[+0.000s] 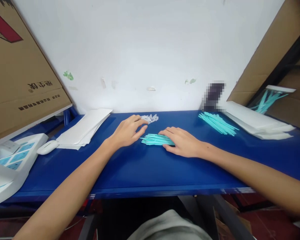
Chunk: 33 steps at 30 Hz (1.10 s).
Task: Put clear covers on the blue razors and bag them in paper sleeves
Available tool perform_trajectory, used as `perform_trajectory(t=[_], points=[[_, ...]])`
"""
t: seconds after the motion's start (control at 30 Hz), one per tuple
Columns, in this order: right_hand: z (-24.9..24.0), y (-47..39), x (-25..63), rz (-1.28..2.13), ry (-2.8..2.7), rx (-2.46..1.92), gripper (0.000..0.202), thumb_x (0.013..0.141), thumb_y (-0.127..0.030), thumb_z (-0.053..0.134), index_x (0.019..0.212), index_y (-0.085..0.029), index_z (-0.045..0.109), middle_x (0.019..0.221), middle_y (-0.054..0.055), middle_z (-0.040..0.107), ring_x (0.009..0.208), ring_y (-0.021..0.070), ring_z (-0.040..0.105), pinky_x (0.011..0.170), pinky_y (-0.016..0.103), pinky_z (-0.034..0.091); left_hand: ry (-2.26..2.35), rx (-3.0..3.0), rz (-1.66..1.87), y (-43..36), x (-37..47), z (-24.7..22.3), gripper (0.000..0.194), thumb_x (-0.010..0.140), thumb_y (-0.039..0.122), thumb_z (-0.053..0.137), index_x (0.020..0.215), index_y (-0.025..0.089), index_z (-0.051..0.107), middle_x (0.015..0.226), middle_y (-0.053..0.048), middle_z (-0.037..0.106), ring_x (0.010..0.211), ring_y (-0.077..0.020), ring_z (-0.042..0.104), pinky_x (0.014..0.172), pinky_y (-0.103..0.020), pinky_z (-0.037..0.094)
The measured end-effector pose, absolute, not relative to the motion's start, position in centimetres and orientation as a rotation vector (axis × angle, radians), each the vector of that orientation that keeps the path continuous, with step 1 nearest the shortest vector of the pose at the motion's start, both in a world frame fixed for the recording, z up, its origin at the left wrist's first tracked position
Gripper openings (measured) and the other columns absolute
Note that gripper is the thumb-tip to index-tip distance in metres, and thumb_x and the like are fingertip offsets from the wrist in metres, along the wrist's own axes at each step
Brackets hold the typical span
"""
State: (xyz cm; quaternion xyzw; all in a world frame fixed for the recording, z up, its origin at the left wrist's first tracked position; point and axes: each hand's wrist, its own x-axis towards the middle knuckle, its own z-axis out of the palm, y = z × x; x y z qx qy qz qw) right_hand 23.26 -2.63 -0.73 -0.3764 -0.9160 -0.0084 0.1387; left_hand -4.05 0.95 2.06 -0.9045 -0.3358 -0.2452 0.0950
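A bunch of thin turquoise sticks (pixel 153 139) lies lengthwise on the blue table in front of me. My right hand (pixel 181 141) grips its right end, with the thumb on the near side and the fingers over the far side. Just left of the bunch is my left hand (pixel 130 131), its thumb and index finger apart and nothing visible between them. Beyond its fingertips lies a small heap of whitish translucent pieces (pixel 152 118), partly hidden by that hand. A second pile of turquoise sticks (pixel 218 123) rests farther right.
White sheets or flat bags (pixel 83 128) lie at the left, beside a white mouse-shaped object (pixel 48 147) and a white power strip (pixel 20 155). More white flat bags (pixel 258 120) are at the right, near a clear container with turquoise sticks (pixel 267 100). Cardboard (pixel 22 70) stands left; a wall closes the back.
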Motion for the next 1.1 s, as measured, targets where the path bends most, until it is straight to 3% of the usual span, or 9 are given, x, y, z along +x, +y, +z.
perform_trajectory(t=[0.37,0.53,0.7,0.87,0.97,1.1], points=[[-0.4,-2.3,24.2,0.140,-2.684,-0.958,0.048,0.103,-0.049,0.042,0.142,-0.023,0.053,0.142,0.015,0.055,0.122,0.0321,0.058,0.101,0.053,0.047,-1.021,-2.762,-0.612,1.0,-3.6,1.3,0.039,0.104,0.036,0.039,0.130,0.020,0.063,0.111,-0.011,0.062,0.102,-0.0252,0.060,0.089,-0.040,0.050],[-0.4,-2.4,24.2,0.150,-2.655,-0.923,0.042,0.104,-0.039,0.039,0.137,-0.023,0.059,0.143,0.014,0.054,0.125,0.0308,0.057,0.105,0.051,0.047,-1.019,-2.728,-0.561,0.4,-3.5,2.5,0.034,0.102,0.033,0.043,0.121,0.020,0.068,0.114,-0.012,0.063,0.107,-0.0282,0.060,0.088,-0.042,0.052],[-0.7,-2.4,24.0,0.125,-2.683,-0.892,0.041,0.103,-0.032,0.040,0.139,-0.022,0.056,0.141,0.015,0.055,0.124,0.0307,0.058,0.104,0.052,0.048,-1.083,-2.769,-0.633,-7.0,-1.1,2.3,0.034,0.104,0.034,0.042,0.121,0.018,0.067,0.114,-0.012,0.067,0.108,-0.0276,0.061,0.096,-0.045,0.051],[-0.6,-2.4,24.0,0.160,-2.696,-0.885,0.040,0.104,-0.028,0.036,0.138,-0.020,0.055,0.136,0.014,0.059,0.120,0.0291,0.060,0.099,0.049,0.051,-1.147,-3.022,-0.539,-13.4,1.7,-0.6,0.049,0.102,0.048,0.050,0.144,0.023,0.053,0.151,-0.012,0.051,0.140,-0.0317,0.046,0.115,-0.054,0.040],[-0.7,-2.2,24.1,0.234,-2.637,-0.837,0.040,0.104,-0.023,0.034,0.137,-0.021,0.056,0.129,0.013,0.062,0.115,0.0258,0.063,0.095,0.044,0.054,-1.175,-3.067,-0.479,-13.6,2.0,-1.2,0.053,0.102,0.051,0.048,0.148,0.025,0.050,0.156,-0.014,0.045,0.145,-0.0326,0.041,0.118,-0.056,0.037],[-0.8,-2.0,24.3,0.188,-2.624,-0.850,0.037,0.102,-0.020,0.036,0.127,-0.021,0.063,0.142,0.014,0.055,0.106,0.0249,0.066,0.085,0.043,0.057,-1.219,-3.037,-0.461,-12.9,1.8,-1.0,0.055,0.102,0.055,0.046,0.147,0.024,0.052,0.159,-0.016,0.042,0.151,-0.0350,0.033,0.120,-0.061,0.031]])
